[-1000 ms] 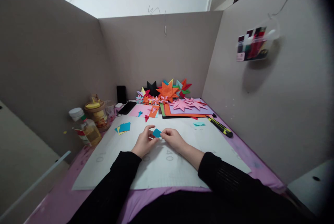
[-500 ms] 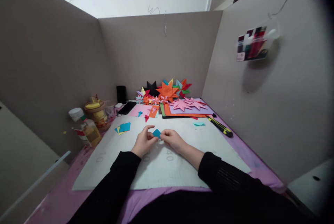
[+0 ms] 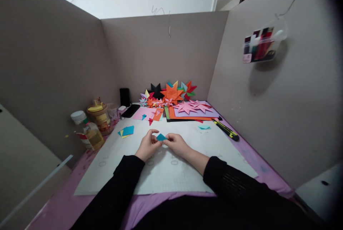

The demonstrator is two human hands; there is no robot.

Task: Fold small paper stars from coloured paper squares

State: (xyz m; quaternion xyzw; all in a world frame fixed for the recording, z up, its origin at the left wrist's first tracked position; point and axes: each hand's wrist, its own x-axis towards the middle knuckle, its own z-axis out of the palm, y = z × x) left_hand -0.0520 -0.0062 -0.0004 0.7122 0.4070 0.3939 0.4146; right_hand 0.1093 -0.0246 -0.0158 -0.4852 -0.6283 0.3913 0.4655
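Observation:
A small blue piece of paper (image 3: 161, 137) is held up between my two hands, just above the white board. My left hand (image 3: 148, 146) pinches its left side between thumb and fingers, the index finger raised in a curve. On the other side, the fingertips of my right hand (image 3: 177, 145) grip the paper's right and lower edge. Part of the paper is hidden behind the fingers. To the left lies a small pile of blue and yellow paper squares (image 3: 128, 130). A folded light-blue piece (image 3: 204, 127) rests on the right of the board.
Folded paper stars (image 3: 171, 94) and coloured sheets (image 3: 193, 113) occupy the back. A yellow-black utility knife (image 3: 226, 130) lies at right. A glue bottle (image 3: 92, 135), a tub (image 3: 100, 117) and a phone (image 3: 130, 111) stand or lie at left. Grey partitions (image 3: 166, 51) enclose the table.
The blue paper looks flatter and wider from here, its top corner slightly lower. My right fingers have shifted a little to the left along its edge. My left hand has barely moved.

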